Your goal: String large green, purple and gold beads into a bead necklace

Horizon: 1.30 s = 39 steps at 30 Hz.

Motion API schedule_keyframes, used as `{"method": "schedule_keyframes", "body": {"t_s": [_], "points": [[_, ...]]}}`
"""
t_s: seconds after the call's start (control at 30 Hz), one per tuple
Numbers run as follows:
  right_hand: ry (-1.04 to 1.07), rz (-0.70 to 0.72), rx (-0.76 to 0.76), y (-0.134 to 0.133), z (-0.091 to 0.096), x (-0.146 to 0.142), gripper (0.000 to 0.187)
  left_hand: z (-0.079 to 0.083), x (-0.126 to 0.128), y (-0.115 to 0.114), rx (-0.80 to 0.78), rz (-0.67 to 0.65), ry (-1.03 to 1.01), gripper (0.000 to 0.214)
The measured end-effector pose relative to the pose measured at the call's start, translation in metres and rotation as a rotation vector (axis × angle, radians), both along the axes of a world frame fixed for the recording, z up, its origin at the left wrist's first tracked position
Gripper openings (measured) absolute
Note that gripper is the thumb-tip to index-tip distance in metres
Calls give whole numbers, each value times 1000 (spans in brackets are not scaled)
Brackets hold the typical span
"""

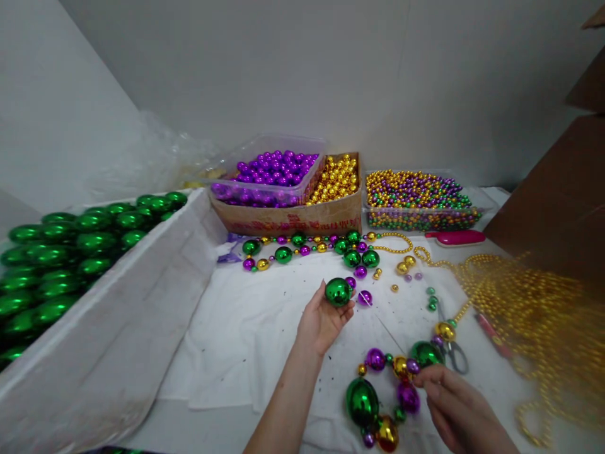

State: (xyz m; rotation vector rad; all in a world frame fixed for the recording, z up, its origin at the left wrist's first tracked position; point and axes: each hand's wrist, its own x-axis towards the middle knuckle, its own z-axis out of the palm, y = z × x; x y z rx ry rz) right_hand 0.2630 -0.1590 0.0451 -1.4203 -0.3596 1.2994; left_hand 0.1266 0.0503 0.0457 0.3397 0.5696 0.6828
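Note:
My left hand [322, 328] is palm up, its fingers curled round a large shiny green bead [338, 292]. Small purple beads [365, 297] show by its fingertips; whether the hand holds them I cannot tell. A thin straight strand [388, 332] runs from there toward my right hand [456, 400], which is closed in a pinch on a bead string. That string's green, gold and purple beads [362, 401] hang in a loop left of the fingers. Another large green bead [426, 354] sits just behind this hand, with scissors [457, 358] beside it, partly hidden.
A white-walled box [165, 321] of green beads stands left. Behind are a purple-bead tub [265, 189], a cardboard box [283, 217] with gold beads and a mixed-bead tub [420, 217]. A beaded strand [305, 250] lies before them. Gold bead chains [534, 315] heap right.

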Motion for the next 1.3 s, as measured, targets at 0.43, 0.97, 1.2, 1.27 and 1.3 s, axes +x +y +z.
{"method": "schedule_keyframes", "body": {"t_s": [0.43,0.97,1.2,1.27,1.3], "points": [[-33,29,10,-4,-1,5,40,3,-8,7,-35,49,6,38],[-77,138,10,-3,-6,3,43,0,-17,5,-51,121,75,32],[-110,123,-29,-7,-5,-9,47,-2,-16,3,-78,119,85,37],[-124,107,-33,-7,1,-11,47,-3,-17,2,-75,113,85,38],[-127,103,-33,-6,3,-11,48,-3,-17,2,-71,110,85,38]]}}
